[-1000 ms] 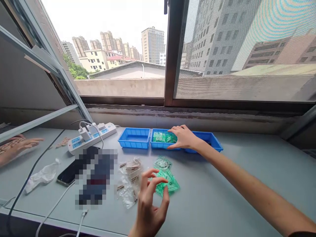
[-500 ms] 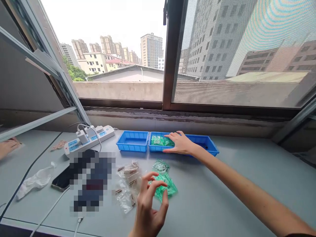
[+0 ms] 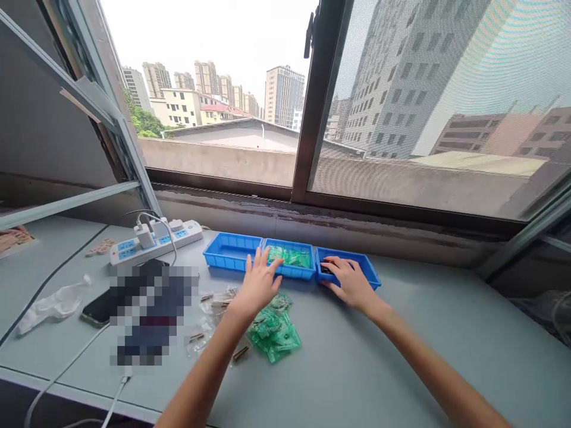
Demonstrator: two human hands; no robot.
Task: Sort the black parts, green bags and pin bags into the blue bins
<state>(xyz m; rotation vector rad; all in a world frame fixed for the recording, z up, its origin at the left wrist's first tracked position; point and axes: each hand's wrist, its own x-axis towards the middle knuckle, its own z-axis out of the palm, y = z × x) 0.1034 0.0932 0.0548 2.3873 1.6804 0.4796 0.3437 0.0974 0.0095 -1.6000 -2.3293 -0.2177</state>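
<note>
Three blue plastic bins stand in a row. My left hand reaches over the front of the middle bin, fingers spread and holding nothing visible. Green packets lie inside that bin. At the right bin is my right hand, its fingers apart over small dark items and its thumb low by the front wall. The left bin shows no contents. A heap of clear packets with green pieces lies below my left hand, beside small clear bags with brownish metal pins, partly covered by my forearm.
A white power strip with plugs and cables stands at the back left. In front of it are a dark phone and a pixelated area. Crumpled clear plastic lies further left. Window frame and wall border the table's back.
My left hand has moved forward from above the green packets to the middle bin. My right hand has shifted from the middle bin to the right bin. The view has tilted slightly.
</note>
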